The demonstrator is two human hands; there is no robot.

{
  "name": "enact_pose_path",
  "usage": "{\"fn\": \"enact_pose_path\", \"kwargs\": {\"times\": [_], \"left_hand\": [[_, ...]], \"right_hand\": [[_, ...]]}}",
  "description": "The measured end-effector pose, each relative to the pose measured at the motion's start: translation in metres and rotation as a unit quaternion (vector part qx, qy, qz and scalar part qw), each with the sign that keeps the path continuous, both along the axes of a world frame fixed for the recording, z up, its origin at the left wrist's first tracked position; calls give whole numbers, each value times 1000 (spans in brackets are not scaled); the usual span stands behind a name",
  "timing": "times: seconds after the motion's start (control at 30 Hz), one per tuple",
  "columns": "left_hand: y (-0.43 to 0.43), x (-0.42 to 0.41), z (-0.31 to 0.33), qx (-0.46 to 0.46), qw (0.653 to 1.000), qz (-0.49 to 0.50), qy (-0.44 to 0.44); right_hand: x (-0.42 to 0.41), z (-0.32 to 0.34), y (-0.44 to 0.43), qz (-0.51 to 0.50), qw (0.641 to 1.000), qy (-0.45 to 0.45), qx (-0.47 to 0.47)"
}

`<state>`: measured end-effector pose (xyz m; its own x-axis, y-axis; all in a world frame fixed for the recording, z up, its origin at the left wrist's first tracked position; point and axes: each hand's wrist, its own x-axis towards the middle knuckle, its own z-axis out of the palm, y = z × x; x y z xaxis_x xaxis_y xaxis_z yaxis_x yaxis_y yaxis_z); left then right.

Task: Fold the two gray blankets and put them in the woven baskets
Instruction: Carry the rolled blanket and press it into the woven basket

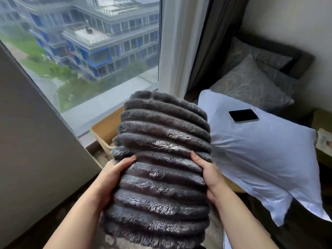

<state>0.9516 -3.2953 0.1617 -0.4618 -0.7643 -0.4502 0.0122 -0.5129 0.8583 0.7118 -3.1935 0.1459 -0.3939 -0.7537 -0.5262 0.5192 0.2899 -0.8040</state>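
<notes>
Folded gray blanket point(161, 159): clamped between left hand point(115, 174) and right hand point(206, 174), fingers pressed into its sides, kept bundled, probably for the woven basket point(106, 128) beyond.

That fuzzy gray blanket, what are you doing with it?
A person holds a folded, ribbed gray plush blanket up with both hands, left hand and right hand gripping its sides. A tan woven basket sits behind it by the window. A black phone lies on the white pillow.

blanket point(161, 159) dark gray, ribbed, silvery sheen. basket point(106, 130) tan woven. near pillow point(265, 159) white; far pillows point(251, 83) gray, branch print. phone point(243, 115) black.
</notes>
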Motion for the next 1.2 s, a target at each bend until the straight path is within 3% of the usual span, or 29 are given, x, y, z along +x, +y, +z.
{"fn": "enact_pose_path", "kwargs": {"times": [0.23, 0.47, 0.67, 0.87, 1.07, 1.2], "left_hand": [[-138, -33, 13, 6, 994, 109, -1], [-251, -12, 4, 33, 975, 220, 5], [-385, -13, -16, 50, 972, 227, 12], [-491, -31, -3, 54, 970, 235, 32], [-561, -26, -9, 60, 946, 313, 51], [-591, -22, -25, 65, 911, 404, 53]], "right_hand": [[-51, 15, -196, 118, 993, -7, -6], [-37, 12, -364, 226, 974, 12, -10], [-33, -2, -500, 256, 966, 26, 37], [-54, 25, -617, 276, 960, 45, 21], [-42, 31, -732, 387, 919, 71, 31], [-20, 11, -813, 487, 870, 64, 46]]}}
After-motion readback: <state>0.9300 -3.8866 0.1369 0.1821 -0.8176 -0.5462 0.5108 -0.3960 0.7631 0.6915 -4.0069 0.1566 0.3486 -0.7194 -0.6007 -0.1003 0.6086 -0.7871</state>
